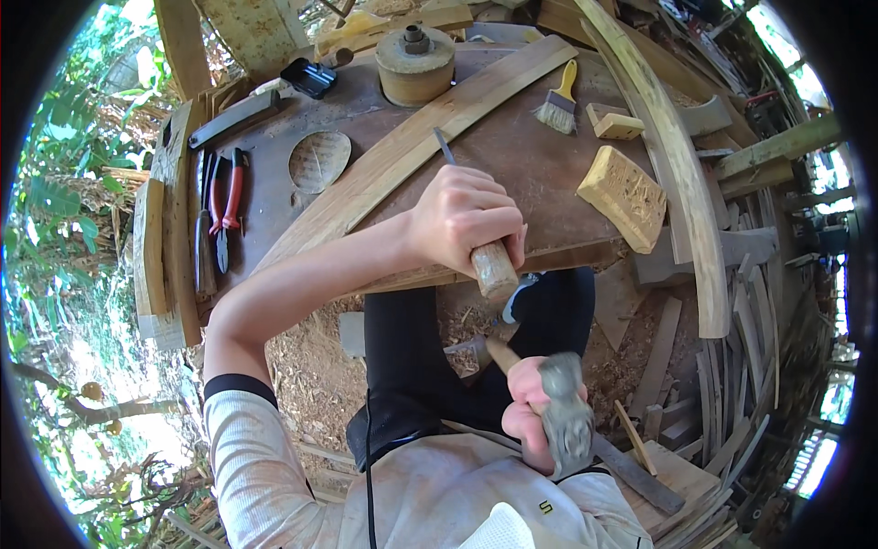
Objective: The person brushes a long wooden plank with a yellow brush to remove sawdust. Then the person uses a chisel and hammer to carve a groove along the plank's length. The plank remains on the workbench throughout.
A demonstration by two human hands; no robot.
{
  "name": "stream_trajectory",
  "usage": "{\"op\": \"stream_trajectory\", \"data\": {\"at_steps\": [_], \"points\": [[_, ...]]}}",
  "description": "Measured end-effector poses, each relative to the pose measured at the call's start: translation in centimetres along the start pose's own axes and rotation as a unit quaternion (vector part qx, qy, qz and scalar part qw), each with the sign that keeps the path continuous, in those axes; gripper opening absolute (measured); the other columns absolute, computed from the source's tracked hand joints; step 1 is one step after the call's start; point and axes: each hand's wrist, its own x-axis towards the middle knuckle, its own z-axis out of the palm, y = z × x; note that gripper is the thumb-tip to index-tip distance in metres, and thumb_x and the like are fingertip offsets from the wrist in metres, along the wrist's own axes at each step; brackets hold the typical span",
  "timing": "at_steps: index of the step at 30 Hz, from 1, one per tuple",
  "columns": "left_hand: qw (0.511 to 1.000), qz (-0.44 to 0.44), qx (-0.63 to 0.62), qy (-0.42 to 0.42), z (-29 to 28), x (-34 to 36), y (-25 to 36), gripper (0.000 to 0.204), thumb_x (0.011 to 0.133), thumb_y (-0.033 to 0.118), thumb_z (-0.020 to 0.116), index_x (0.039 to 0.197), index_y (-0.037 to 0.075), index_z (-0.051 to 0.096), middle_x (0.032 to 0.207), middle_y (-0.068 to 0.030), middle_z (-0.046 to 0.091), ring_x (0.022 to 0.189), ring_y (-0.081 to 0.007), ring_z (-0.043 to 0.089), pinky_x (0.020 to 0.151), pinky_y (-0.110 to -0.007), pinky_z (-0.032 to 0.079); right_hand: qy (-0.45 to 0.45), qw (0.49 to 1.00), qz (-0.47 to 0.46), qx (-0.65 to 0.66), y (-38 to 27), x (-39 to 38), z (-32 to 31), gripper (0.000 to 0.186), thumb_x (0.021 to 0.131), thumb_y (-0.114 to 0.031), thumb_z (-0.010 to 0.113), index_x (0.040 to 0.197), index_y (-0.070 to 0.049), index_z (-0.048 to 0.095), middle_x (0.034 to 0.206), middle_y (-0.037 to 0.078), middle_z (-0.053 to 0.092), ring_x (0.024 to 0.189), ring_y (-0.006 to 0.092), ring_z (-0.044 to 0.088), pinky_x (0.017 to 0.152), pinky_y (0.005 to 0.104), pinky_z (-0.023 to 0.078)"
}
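Note:
My left hand [468,212] is closed around the wooden handle of a chisel [495,271], whose narrow metal blade points away from me. The blade's end lies over a long flat wooden plank [384,178] that crosses the workbench diagonally; whether it touches the wood I cannot tell. Low on the right, near my body, my right hand [525,416] grips a hammer [567,412] with a grey metal head and a wooden handle. The hammer is apart from the chisel's butt and slightly blurred.
Pliers with red handles [230,194] lie at the workbench's [283,215] left, near a round wooden disc [320,162]. A yellow-handled brush [560,101], a wooden block [624,197] and a curved pole [681,174] are on the right. Behind the plank stands a round wooden piece [416,69].

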Motion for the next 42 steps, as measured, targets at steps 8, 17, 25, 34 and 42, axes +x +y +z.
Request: {"op": "stream_trajectory", "data": {"at_steps": [8, 17, 25, 34, 42], "points": [[1.000, -0.010, -0.007, 0.022, -0.2, -0.2, -0.6, 0.021, 0.059, 0.018, 0.081, 0.067, 0.018, 0.061, 0.064, 0.0036, 0.063, 0.057, -0.0196, 0.063, 0.050, -0.033, 0.047, -0.029, 0.991, 0.128, 0.028, -0.3, -0.9, -0.4, 0.052, 0.082, -0.049, 0.086, 0.090, -0.003, 0.063, 0.072, 0.008, 0.064, 0.055, 0.0224, 0.061, 0.048, 0.0317, 0.044], [1.000, 0.002, 0.005, 0.000, 0.0, -0.6, -0.8, 0.020, 0.061, 0.021, 0.080, 0.068, 0.019, 0.061, 0.064, 0.0036, 0.061, 0.057, -0.0200, 0.062, 0.051, -0.034, 0.047, -0.097, 0.968, 0.222, -0.069, -0.3, -1.4, -0.3, 0.058, 0.090, -0.056, 0.076, 0.090, 0.001, 0.066, 0.072, 0.007, 0.064, 0.055, 0.0222, 0.062, 0.049, 0.0328, 0.047], [1.000, -0.008, -0.009, 0.009, -0.1, -0.2, 0.6, 0.021, 0.060, 0.020, 0.081, 0.068, 0.018, 0.062, 0.065, 0.0033, 0.062, 0.057, -0.0200, 0.062, 0.051, -0.033, 0.047, -0.076, 0.968, 0.227, -0.075, -0.7, -3.4, -1.2, 0.066, 0.088, -0.061, 0.076, 0.099, 0.004, 0.067, 0.073, 0.006, 0.065, 0.056, 0.0209, 0.062, 0.051, 0.0316, 0.047], [0.996, -0.055, -0.013, 0.070, -1.3, 1.1, 0.6, 0.021, 0.065, 0.003, 0.074, 0.063, 0.009, 0.053, 0.056, -0.0067, 0.055, 0.048, -0.0267, 0.057, 0.047, -0.035, 0.046, -0.034, 0.975, 0.151, 0.158, -3.1, 0.7, -0.9, 0.069, 0.069, -0.051, 0.094, 0.101, 0.002, 0.065, 0.073, 0.007, 0.064, 0.054, 0.0187, 0.060, 0.048, 0.0310, 0.044], [0.996, -0.040, -0.014, 0.077, -1.3, 0.7, -0.1, 0.023, 0.064, 0.009, 0.078, 0.064, 0.010, 0.056, 0.058, -0.0045, 0.059, 0.050, -0.0260, 0.060, 0.049, -0.035, 0.047, -0.158, 0.958, 0.159, -0.181, -3.0, 4.8, -0.2, 0.034, 0.077, -0.026, 0.090, 0.091, -0.005, 0.067, 0.077, 0.005, 0.063, 0.061, 0.0184, 0.061, 0.053, 0.0289, 0.044]]}}
